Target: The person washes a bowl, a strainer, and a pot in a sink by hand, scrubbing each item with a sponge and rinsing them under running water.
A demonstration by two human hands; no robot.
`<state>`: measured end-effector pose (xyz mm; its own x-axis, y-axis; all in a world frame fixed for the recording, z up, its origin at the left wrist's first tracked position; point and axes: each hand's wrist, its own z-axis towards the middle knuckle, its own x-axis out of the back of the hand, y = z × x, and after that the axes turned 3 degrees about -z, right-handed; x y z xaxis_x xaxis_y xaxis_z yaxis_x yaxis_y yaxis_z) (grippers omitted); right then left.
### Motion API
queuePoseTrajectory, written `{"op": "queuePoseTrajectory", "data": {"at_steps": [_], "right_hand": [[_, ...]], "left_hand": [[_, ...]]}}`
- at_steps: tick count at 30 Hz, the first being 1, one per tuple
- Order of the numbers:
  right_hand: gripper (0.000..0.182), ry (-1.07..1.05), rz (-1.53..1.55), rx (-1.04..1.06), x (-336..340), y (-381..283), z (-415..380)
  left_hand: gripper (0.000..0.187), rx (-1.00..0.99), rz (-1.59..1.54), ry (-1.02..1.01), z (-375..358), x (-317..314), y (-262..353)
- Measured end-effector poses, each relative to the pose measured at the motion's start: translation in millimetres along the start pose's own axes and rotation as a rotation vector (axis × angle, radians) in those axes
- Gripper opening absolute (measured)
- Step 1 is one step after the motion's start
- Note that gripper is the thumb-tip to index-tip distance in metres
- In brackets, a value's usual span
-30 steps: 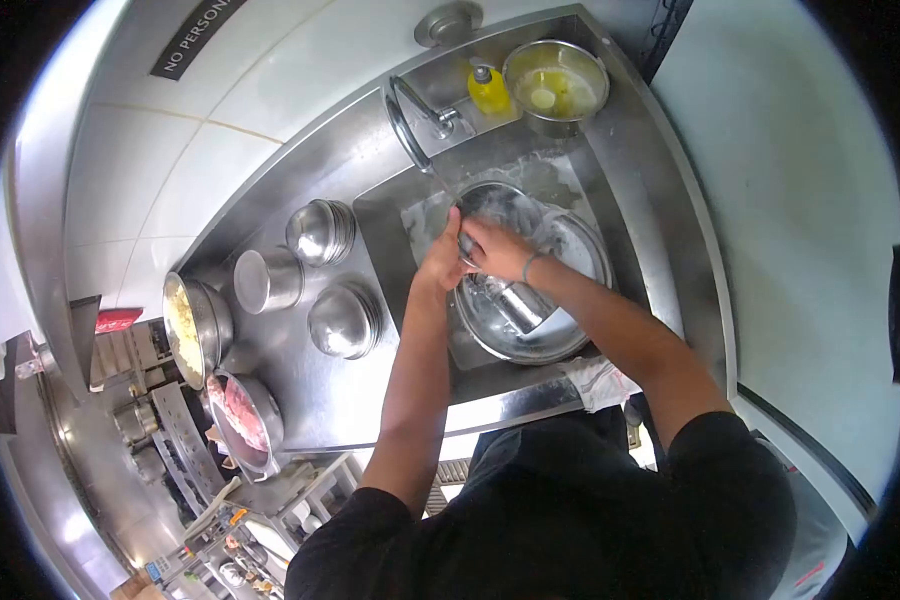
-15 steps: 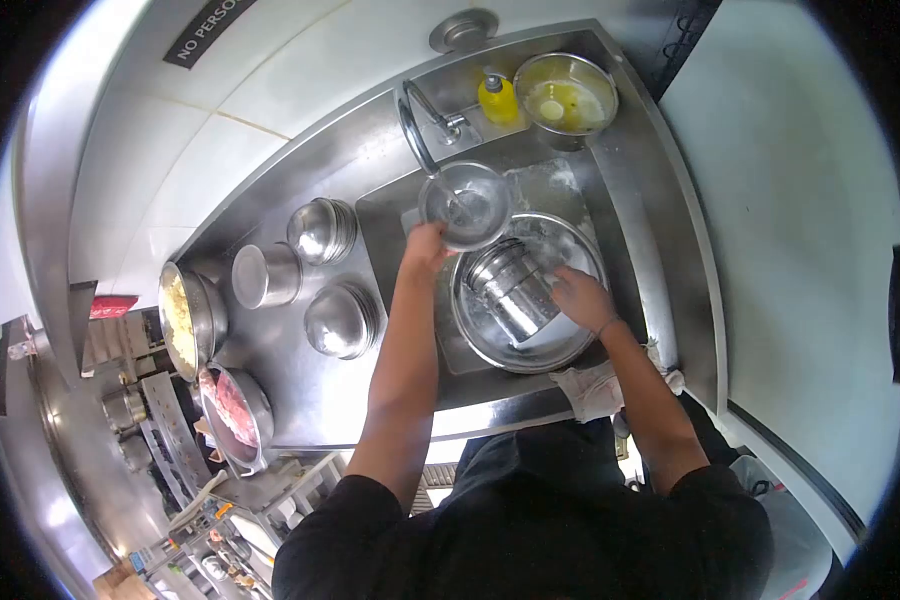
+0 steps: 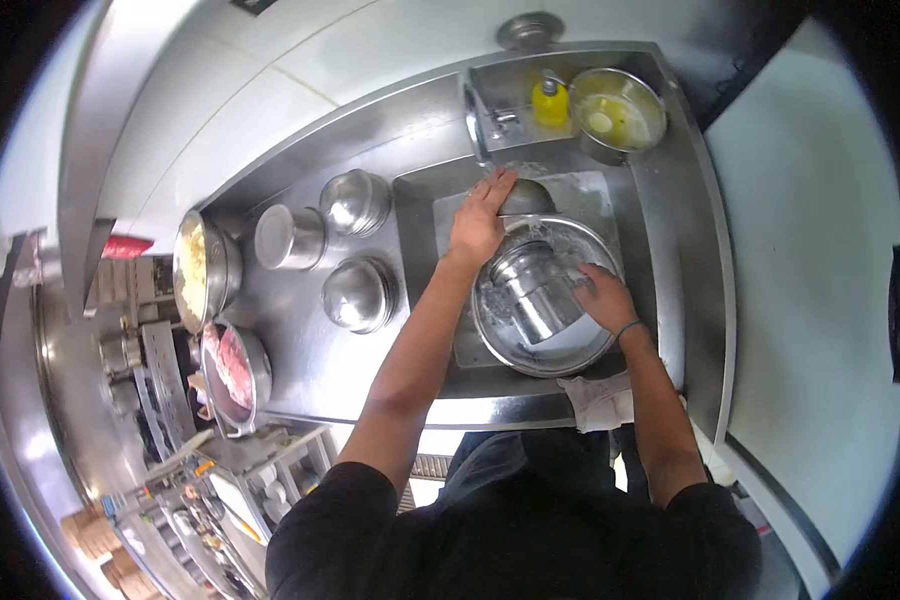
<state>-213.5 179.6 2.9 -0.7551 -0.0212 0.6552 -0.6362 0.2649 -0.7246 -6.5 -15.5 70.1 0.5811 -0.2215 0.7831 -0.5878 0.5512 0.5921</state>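
My left hand [image 3: 480, 218] is under the faucet [image 3: 477, 125], its fingers closed on the rim of a metal bowl [image 3: 528, 198] that is tipped over the sink. In the sink stands a large round basin [image 3: 490, 325] with wet, soapy-looking walls. Metal containers [image 3: 542, 300], fitted one in another, lie tilted in this basin. My right hand [image 3: 603, 297] is at their right side, fingers bent; whether it grips them is hard to make out.
Stacked upturned bowls [image 3: 355, 295] and a round metal pot [image 3: 290, 238] stand left of the sink. Farther left are bowls of yellow food [image 3: 192, 275] and pink meat [image 3: 232, 368]. A yellow soap bottle [image 3: 550, 103], a pot of yellowish liquid [image 3: 618, 112] and a cloth [image 3: 602, 402] surround the sink.
The bowl in my left hand has turned from facing up under the faucet to tipped over, farther right beside the basin. The view has shifted. My right hand stays by the containers.
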Motion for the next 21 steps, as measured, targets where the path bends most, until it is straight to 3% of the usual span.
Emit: {"op": "queuePoseTrajectory", "data": {"at_steps": [7,9,10,11,14,16,18,20,21], "right_hand": [[0.038,-0.095,0.084,-0.007,-11.1,2.0,-8.1],[0.037,-0.105,0.09,-0.013,-16.1,11.0,-11.7],[0.036,-0.088,0.076,-0.001,-23.8,20.6,-14.2],[0.035,-0.07,0.061,0.012,-29.0,27.8,-15.8],[0.035,-0.115,0.116,0.015,-29.9,32.0,-14.7],[0.035,-0.117,0.126,0.046,-27.1,28.5,-8.0],[0.035,-0.121,0.142,0.045,-20.6,18.7,-1.8],[0.036,-0.124,0.159,0.016,-12.3,8.1,4.5],[0.036,-0.101,0.168,0.005,-11.3,6.9,6.1]], "left_hand": [[0.08,0.024,0.192,0.237,-90.3,109.5,-18.5],[0.086,0.014,0.309,0.44,-135.8,134.1,-48.9],[0.078,-0.031,0.367,0.533,-159.0,145.2,-67.2],[0.077,0.122,0.369,0.552,-176.3,157.7,-58.6],[0.08,0.239,0.554,0.396,-223.6,161.4,-76.3],[0.078,0.245,0.57,0.281,-241.3,145.5,-72.9],[0.082,0.422,0.464,0.141,-256.0,125.3,-75.1],[0.078,0.469,0.589,0.155,-252.2,105.0,-65.6],[0.074,0.388,0.54,0.222,-242.3,95.5,-63.7]]}}
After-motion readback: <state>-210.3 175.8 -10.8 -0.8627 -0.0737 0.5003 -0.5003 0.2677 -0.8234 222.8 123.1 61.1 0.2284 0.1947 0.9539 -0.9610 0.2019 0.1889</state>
